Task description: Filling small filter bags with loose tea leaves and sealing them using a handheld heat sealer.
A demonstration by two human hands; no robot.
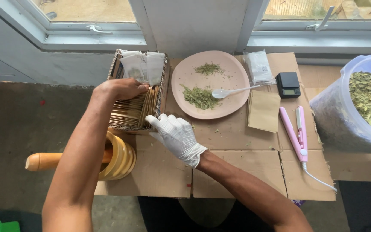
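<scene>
Take the cardboard box (137, 92) of brown paper envelopes (130, 111) as your marker; everything below is placed from it.

Left of the box and nearer to you, a yellow mortar (117, 157) stands on the flattened cardboard (232, 167), with a wooden pestle (46, 161) poking out to its left.

Your bare left hand (121, 89) reaches into the box from its left side, fingers curled down among the envelopes; whether they pinch one you cannot tell, since the tips are hidden. White filter bags (142, 64) lie at the far end of the box.

Your gloved right hand (176, 135) rests at the box's near right corner, fingers spread and touching the front envelopes.

Just right of the box sits a pink plate (228, 107) carrying two small heaps of dried green leaves (200, 96) and a white spoon (232, 91). Further right lie a loose brown envelope (263, 111), a clear packet (258, 66), a small black scale (288, 84) and a pink heat sealer (296, 133). Farthest right stands a clear plastic tub (344, 120) of dried leaves.
</scene>
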